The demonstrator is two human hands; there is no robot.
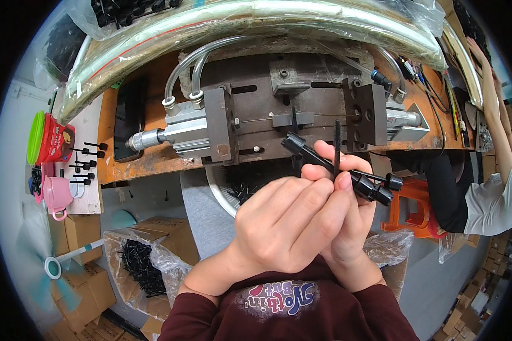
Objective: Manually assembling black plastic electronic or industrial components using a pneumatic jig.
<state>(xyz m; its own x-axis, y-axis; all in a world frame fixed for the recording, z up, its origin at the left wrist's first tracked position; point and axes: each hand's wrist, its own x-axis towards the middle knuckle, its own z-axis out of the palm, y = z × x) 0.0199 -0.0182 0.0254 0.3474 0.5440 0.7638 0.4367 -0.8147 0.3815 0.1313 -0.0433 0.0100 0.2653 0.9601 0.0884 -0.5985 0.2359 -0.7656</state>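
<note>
Both my hands are raised close together in front of a bench fixture (290, 96). My right hand (352, 227) is closed around several black plastic stems (310, 153) with round, cap-like ends, some pointing up left and others down right. My left hand (290, 221) overlaps it, its fingertips pinched at the base of a thin black stick (337, 145) that stands upright. Part of the grip is hidden behind the fingers. Just beyond, the fixture's small grey centre block (301, 120) has a narrow black piece standing at it, with thin metal rods on both sides.
Air cylinders (188, 133) with clear hoses flank the fixture. A dark phone-like slab (129, 116) lies on the bench's left. Pink cup (58, 193) and red tub (57, 139) stand farther left. Below are a plastic-lined box of black parts (139, 267) and a fan (52, 267). Another person (489, 193) sits at right.
</note>
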